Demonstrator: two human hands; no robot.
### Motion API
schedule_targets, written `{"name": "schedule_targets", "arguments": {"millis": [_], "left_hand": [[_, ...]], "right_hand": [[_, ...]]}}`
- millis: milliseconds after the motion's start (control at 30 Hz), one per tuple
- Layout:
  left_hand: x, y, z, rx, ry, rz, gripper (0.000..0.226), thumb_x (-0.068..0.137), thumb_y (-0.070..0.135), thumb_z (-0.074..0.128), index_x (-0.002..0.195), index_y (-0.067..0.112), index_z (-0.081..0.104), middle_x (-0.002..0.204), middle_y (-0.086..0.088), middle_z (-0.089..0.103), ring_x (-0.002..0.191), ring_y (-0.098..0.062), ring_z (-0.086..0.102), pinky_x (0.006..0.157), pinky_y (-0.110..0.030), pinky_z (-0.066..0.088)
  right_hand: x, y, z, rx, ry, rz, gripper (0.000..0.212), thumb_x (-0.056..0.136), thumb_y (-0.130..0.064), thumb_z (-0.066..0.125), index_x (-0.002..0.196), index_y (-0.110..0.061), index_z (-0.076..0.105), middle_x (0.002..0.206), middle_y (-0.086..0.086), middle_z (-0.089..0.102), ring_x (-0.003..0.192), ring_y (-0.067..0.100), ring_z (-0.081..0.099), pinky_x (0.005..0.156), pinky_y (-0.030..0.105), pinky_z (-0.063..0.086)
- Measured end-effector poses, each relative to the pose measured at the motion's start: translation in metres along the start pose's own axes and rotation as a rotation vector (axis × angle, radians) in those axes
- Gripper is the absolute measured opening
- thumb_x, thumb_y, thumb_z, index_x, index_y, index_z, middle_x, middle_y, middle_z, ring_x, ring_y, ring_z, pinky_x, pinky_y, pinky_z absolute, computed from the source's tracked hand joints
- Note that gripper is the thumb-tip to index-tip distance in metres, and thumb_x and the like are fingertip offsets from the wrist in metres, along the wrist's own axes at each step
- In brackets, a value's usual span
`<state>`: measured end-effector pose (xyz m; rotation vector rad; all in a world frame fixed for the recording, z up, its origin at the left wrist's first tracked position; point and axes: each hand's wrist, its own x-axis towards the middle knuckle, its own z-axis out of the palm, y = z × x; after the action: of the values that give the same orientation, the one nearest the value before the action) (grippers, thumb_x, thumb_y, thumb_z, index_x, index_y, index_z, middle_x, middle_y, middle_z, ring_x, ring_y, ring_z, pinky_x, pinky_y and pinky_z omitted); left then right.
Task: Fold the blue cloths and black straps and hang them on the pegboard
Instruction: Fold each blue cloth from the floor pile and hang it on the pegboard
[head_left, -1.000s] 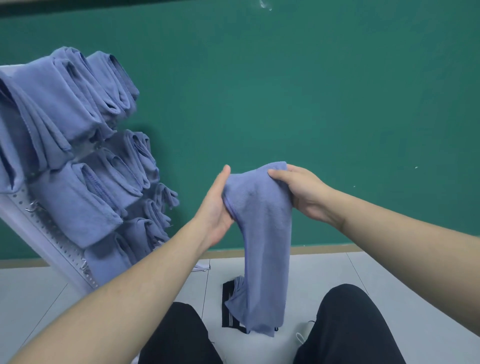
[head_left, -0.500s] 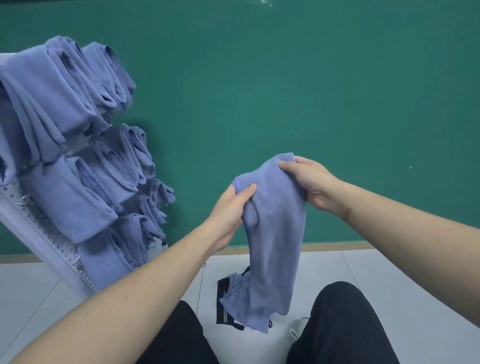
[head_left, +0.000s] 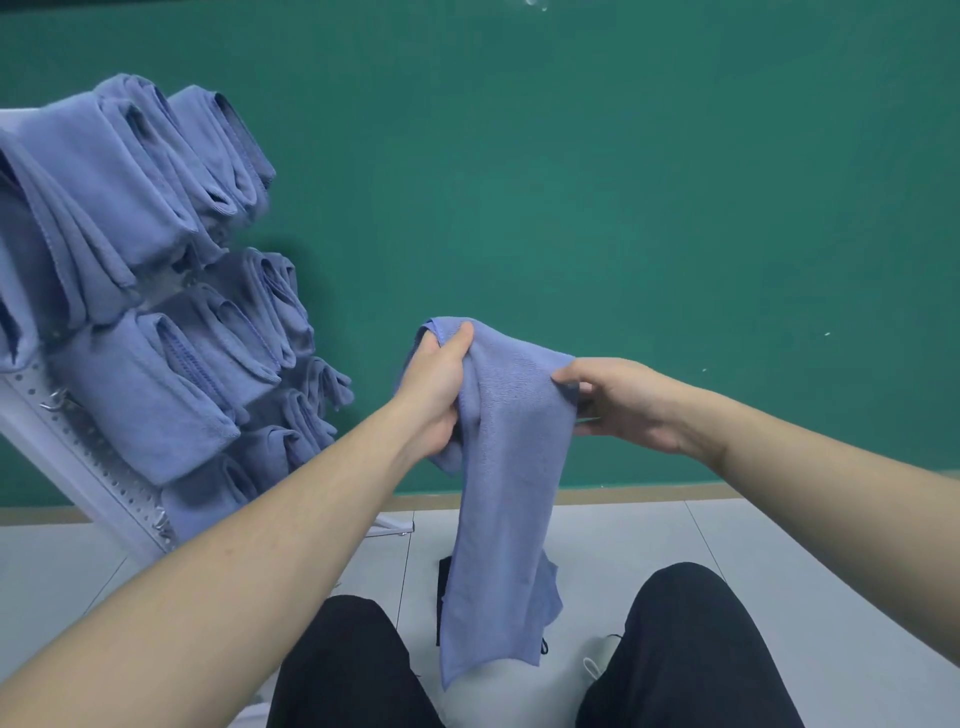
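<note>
We're holding one blue cloth (head_left: 501, 467) up in front of us, both hands on its top edge. Left hand (head_left: 434, 395) grips the left corner: thumb on the near face, fingers curled behind, fabric bunched in the fist. Right hand (head_left: 623, 402) pinches the right corner, thumb on top, fingers underneath. Neither hand is free.

The cloth hangs as a long narrow strip, doubled lengthwise, top edge sloping down from left hand to right. Its lower end dangles between our knees (head_left: 691, 649), above the floor (head_left: 779, 561). We can't tell if it touches the floor.

A black strap (head_left: 444, 577) lies on the floor behind the hanging cloth, mostly hidden; only a dark edge shows left of the strip, plus a small black bit at the lower right.

The pegboard (head_left: 78, 457) is at far left, white, leaning, rows of holes visible along its bare edge. Metal hooks (head_left: 54, 402) stick out of it. Folded cloths (head_left: 140, 223) hang on it in several rows, packed side by side, covering most of the board. The held cloth is well apart from the board, to its right.

A green wall (head_left: 623, 182) is behind everything, with a tan baseboard at its foot. The floor is pale grey tile. We're in black trousers, with something white between the legs, unclear what.
</note>
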<state>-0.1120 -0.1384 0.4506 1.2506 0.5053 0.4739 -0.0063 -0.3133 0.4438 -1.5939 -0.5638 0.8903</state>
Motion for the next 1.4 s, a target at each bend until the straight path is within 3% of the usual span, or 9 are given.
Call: {"name": "schedule_targets", "arguments": {"millis": [233, 333, 467, 567, 700, 1000, 1067, 1200, 1400], "left_hand": [[-0.011, 0.004, -0.012, 0.038, -0.062, -0.147, 0.028, 0.101, 0.045, 0.054, 0.098, 0.019, 0.064, 0.09, 0.001, 0.076, 0.076, -0.016, 0.071, 0.074, -0.03, 0.054], [-0.018, -0.003, -0.018, -0.13, -0.228, -0.163, 0.041, 0.1, 0.046, 0.051, 0.105, 0.01, 0.07, 0.105, -0.01, 0.076, 0.093, -0.024, 0.071, 0.085, -0.037, 0.051], [-0.028, -0.036, -0.018, -0.072, -0.308, -0.015, 0.032, 0.095, 0.032, 0.062, 0.125, 0.022, 0.062, 0.12, 0.002, 0.072, 0.11, -0.016, 0.065, 0.089, -0.034, 0.045], [-0.032, -0.053, -0.01, 0.061, -0.265, 0.093, 0.056, 0.085, 0.02, 0.075, 0.134, 0.03, 0.05, 0.13, 0.008, 0.068, 0.121, -0.013, 0.063, 0.101, -0.04, 0.05], [-0.031, -0.057, 0.003, 0.124, -0.144, 0.153, 0.049, 0.092, 0.01, 0.07, 0.125, 0.038, 0.048, 0.121, 0.018, 0.069, 0.112, -0.002, 0.066, 0.082, -0.027, 0.055], [-0.02, -0.041, 0.007, -0.114, -0.099, -0.003, 0.046, 0.092, -0.003, 0.062, 0.13, 0.019, 0.05, 0.118, -0.008, 0.072, 0.104, -0.02, 0.073, 0.085, -0.038, 0.059], [-0.017, -0.037, 0.004, -0.16, -0.054, -0.049, 0.044, 0.093, -0.003, 0.061, 0.128, 0.02, 0.049, 0.117, -0.007, 0.07, 0.098, -0.016, 0.073, 0.078, -0.034, 0.06], [-0.012, -0.032, -0.004, -0.137, -0.013, -0.078, 0.038, 0.093, 0.0, 0.063, 0.121, 0.024, 0.052, 0.113, -0.003, 0.07, 0.09, -0.014, 0.074, 0.074, -0.032, 0.059], [-0.014, -0.026, -0.017, 0.017, -0.031, -0.238, 0.024, 0.098, 0.022, 0.059, 0.121, 0.022, 0.056, 0.097, 0.0, 0.073, 0.076, -0.017, 0.07, 0.064, -0.032, 0.053]], "right_hand": [[0.001, -0.007, 0.016, -0.094, 0.208, -0.186, 0.012, 0.099, -0.03, 0.059, 0.101, -0.018, 0.062, 0.095, -0.001, 0.073, 0.078, 0.014, 0.066, 0.071, 0.033, 0.054], [0.006, -0.011, 0.02, -0.018, 0.265, -0.173, 0.014, 0.1, -0.031, 0.058, 0.1, -0.018, 0.063, 0.097, 0.001, 0.073, 0.081, 0.016, 0.066, 0.075, 0.034, 0.051], [0.009, -0.014, 0.024, 0.149, 0.314, -0.109, 0.011, 0.101, -0.025, 0.057, 0.095, -0.016, 0.06, 0.095, 0.003, 0.071, 0.08, 0.016, 0.067, 0.07, 0.028, 0.054], [0.009, -0.018, 0.023, 0.219, 0.331, -0.058, 0.01, 0.1, -0.02, 0.057, 0.101, -0.013, 0.064, 0.094, 0.004, 0.074, 0.078, 0.015, 0.07, 0.064, 0.026, 0.056], [0.006, -0.017, 0.022, 0.209, 0.348, -0.046, 0.012, 0.098, -0.02, 0.061, 0.103, -0.011, 0.067, 0.092, 0.003, 0.076, 0.078, 0.016, 0.071, 0.072, 0.029, 0.058], [-0.001, 0.005, 0.014, 0.083, 0.114, -0.003, 0.029, 0.09, -0.049, 0.06, 0.098, -0.024, 0.071, 0.087, -0.002, 0.069, 0.082, 0.016, 0.064, 0.084, 0.033, 0.052], [-0.003, 0.01, 0.013, 0.032, 0.055, 0.036, 0.025, 0.09, -0.044, 0.063, 0.105, -0.024, 0.07, 0.092, -0.001, 0.069, 0.085, 0.016, 0.064, 0.093, 0.037, 0.053], [-0.004, 0.015, 0.014, -0.076, 0.077, -0.012, 0.016, 0.094, -0.029, 0.065, 0.08, -0.023, 0.059, 0.085, -0.002, 0.065, 0.083, 0.016, 0.063, 0.094, 0.037, 0.051], [0.0, 0.014, 0.017, -0.134, 0.232, -0.143, 0.018, 0.097, -0.03, 0.061, 0.1, -0.013, 0.063, 0.094, 0.001, 0.072, 0.082, 0.015, 0.065, 0.086, 0.038, 0.057]]}}
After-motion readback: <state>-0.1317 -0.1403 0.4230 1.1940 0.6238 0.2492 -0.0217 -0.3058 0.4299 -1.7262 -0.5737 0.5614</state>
